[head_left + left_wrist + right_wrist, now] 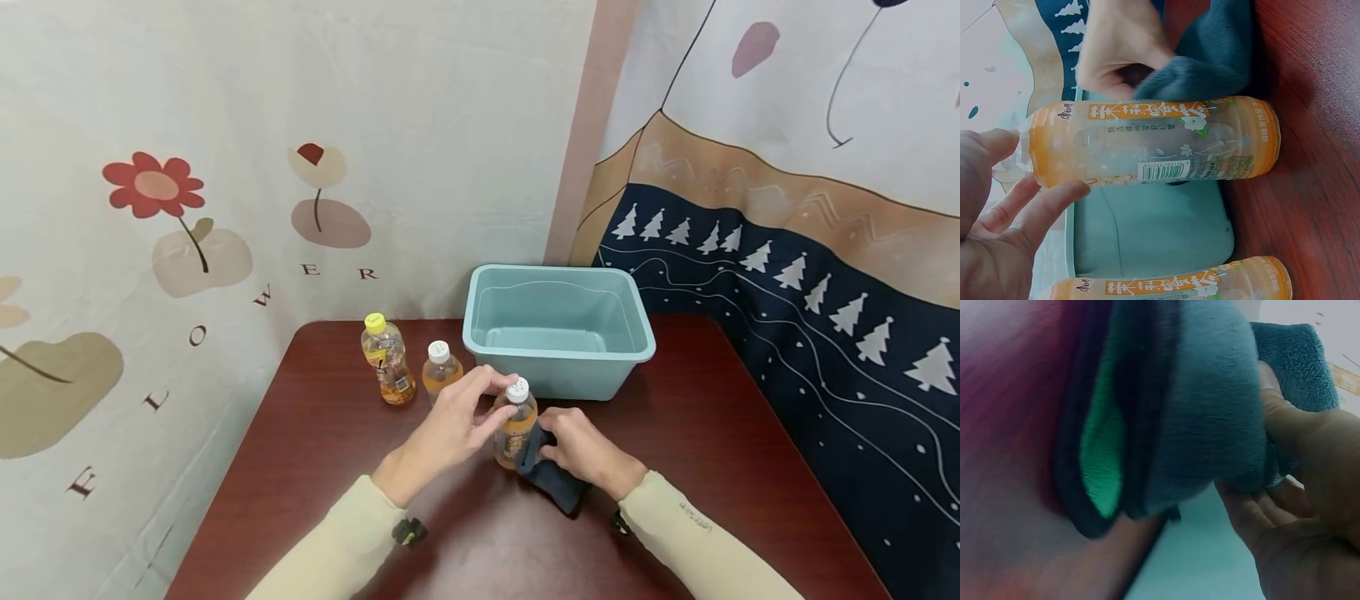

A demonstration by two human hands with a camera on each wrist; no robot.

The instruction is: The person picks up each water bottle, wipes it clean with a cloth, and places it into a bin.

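A clear plastic drink bottle [1166, 140] with an orange label and white cap stands upright on the table. My left hand [453, 417] pinches it at the cap and neck, thumb on one side and fingers on the other. In my right hand [588, 450] is a folded dark grey-blue cloth [555, 479], gripped between thumb and fingers and held against the bottle's right side. Its loose end hangs toward the table, and the right wrist view shows a bright green inner face [1102, 462] in the fold.
Behind the hands stands a light teal plastic tub [558, 367]. To the left are a second white-capped bottle [441, 371], partly hidden by my left hand, and a yellow-capped bottle [388, 362]. All rest on a dark red-brown table [315, 467] against printed curtains.
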